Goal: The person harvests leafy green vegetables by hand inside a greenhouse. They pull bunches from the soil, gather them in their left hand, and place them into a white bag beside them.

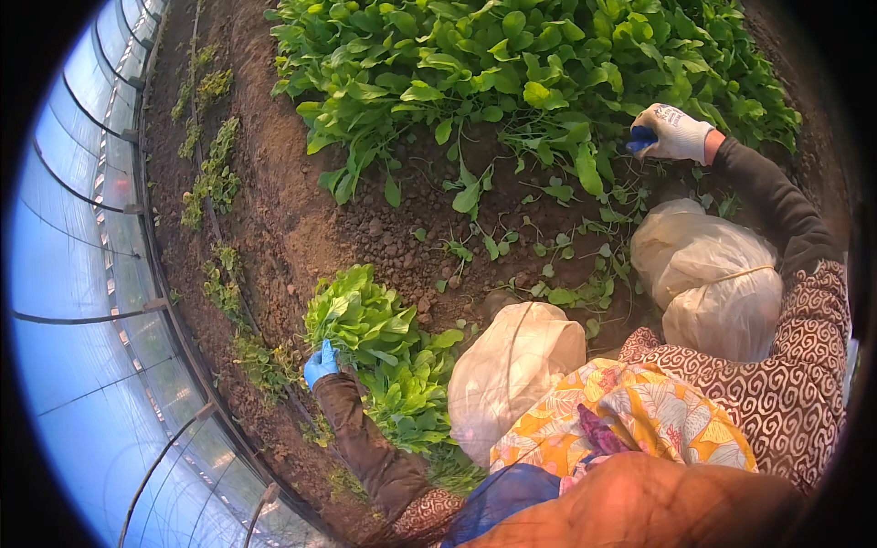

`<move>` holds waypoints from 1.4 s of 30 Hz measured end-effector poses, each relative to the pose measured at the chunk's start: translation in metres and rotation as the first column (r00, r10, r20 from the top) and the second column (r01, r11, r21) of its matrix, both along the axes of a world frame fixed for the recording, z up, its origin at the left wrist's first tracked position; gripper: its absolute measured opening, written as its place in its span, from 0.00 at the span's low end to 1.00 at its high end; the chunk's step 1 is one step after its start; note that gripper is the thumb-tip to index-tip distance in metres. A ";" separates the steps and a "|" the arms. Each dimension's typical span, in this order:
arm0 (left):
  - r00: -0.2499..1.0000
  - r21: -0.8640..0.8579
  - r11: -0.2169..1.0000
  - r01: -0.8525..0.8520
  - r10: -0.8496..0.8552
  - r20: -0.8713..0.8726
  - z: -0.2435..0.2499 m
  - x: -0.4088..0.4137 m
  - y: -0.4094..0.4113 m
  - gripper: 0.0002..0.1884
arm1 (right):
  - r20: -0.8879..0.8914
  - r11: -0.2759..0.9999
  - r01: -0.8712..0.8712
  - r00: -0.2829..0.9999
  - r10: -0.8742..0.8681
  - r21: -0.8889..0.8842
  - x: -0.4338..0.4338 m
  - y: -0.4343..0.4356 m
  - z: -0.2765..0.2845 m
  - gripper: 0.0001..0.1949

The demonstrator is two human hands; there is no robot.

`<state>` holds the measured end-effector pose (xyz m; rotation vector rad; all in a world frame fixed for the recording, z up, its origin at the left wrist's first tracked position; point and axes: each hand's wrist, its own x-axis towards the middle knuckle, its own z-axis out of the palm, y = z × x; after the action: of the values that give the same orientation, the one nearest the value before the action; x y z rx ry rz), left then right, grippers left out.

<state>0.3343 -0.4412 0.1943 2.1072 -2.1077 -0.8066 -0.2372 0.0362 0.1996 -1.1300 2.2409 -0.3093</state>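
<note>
My left hand [322,366], in a blue disposable glove, is closed around the stems of a bunch of leafy greens [363,308]. That bunch rests at the top of a pile of cut greens [408,394] on the soil to my left. My right hand [668,133] wears a white knit glove with blue at the fingers. It is curled beside the near edge of a dense bed of standing greens [466,61]. Whether anything is inside its fingers is hidden.
My knees are wrapped in pale plastic covers [521,377]. Small seedlings and loose leaves [562,253] lie on the crumbly soil [384,240] before me. Sparse plants [219,168] grow along a thin drip line at left, beside the plastic greenhouse wall [75,260] with its hoops.
</note>
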 end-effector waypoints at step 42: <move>-0.042 0.060 -0.060 0.996 -0.962 -0.269 0.058 -0.303 0.367 0.26 | 0.022 0.821 0.418 0.895 -0.445 -0.389 -0.004 0.145 -0.251 0.19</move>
<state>0.0312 -0.0739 0.2524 -0.1460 -3.3403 -1.1876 -0.2413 0.1814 -0.0510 -0.8003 2.5578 -0.9484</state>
